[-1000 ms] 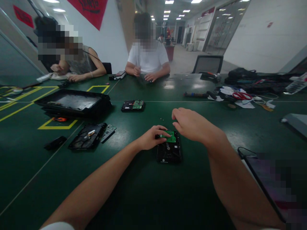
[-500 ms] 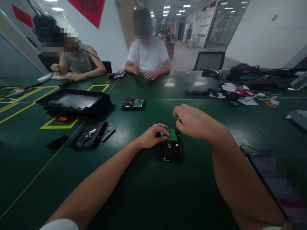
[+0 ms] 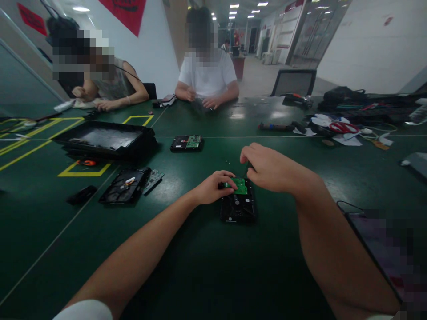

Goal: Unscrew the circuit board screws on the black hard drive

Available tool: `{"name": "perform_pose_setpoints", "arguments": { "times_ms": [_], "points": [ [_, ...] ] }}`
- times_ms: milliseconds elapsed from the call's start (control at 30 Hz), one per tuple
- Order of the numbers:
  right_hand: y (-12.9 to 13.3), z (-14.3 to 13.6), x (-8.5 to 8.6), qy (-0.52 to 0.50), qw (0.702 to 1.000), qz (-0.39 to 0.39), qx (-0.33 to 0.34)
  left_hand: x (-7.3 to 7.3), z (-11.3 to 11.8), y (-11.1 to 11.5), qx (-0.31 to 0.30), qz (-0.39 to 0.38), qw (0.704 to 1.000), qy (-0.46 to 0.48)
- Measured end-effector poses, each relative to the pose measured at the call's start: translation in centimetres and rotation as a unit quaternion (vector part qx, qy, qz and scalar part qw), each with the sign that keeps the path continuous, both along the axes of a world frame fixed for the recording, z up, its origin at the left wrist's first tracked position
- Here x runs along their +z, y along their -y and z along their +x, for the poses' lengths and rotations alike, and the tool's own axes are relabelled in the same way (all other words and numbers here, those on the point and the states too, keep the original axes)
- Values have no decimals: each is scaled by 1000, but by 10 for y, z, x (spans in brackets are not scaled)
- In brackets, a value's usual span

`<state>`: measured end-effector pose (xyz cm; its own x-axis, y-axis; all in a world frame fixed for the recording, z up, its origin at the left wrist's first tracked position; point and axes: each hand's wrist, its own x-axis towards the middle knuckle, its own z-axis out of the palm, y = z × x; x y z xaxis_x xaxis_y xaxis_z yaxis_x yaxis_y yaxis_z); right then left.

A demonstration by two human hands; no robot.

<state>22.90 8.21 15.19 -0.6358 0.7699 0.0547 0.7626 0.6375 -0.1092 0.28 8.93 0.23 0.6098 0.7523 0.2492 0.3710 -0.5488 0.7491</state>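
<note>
In the head view, a black hard drive (image 3: 237,210) lies flat on the green table (image 3: 180,253), well short of the table's far edge, with its green circuit board (image 3: 242,186) at the end toward that edge. The left hand (image 3: 213,188) rests on the board and the drive's left side, fingers bent and slightly spread, thumb apart. The right hand (image 3: 268,169) is above the drive's far right corner, fingers curled toward the thumb; whether they pinch anything, I cannot tell. Small bits (image 3: 227,162) lie just beyond the drive, on the far-edge side. Farther toward that edge and to the left sits a second drive (image 3: 186,143). A third drive (image 3: 124,186) lies nearer the table's left side, a loose circuit board (image 3: 154,181) beside it.
</note>
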Motion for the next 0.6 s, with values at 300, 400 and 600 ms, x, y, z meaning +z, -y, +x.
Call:
{"name": "perform_pose_setpoints", "arguments": {
  "times_ms": [300, 400, 600],
  "points": [
    [-1, 0, -1, 2, 1000, 5, -26, 2, 0, 0, -2, -3, 1000, -1],
    [0, -2, -2, 1, 1000, 3, -27, 3, 0, 0, -2, -3, 1000, -4],
    [0, -3, -2, 41, 995, 33, -90, 3, 1, 1, 3, 0, 1000, 1]
  ]
}}
